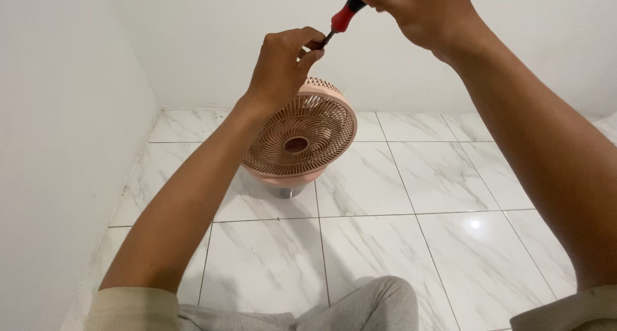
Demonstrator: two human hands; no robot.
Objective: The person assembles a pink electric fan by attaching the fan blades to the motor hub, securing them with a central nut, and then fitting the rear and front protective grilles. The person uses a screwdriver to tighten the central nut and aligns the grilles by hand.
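Observation:
A small pink round fan (302, 138) with a spiral grille stands on the white marble tile floor (398, 241), tilted toward me. My right hand (421, 9) is raised at the top of the view, shut on the red-and-black handle of a screwdriver (342, 16). The screwdriver's shaft points down-left to my left hand (283, 64), whose fingertips pinch around its tip just above the fan's upper rim. What sits at the tip is hidden by the fingers.
White walls (64, 112) close in on the left and behind the fan, forming a corner. My grey-trousered knee (366, 302) shows at the bottom. A light glare spot lies on a tile at the right.

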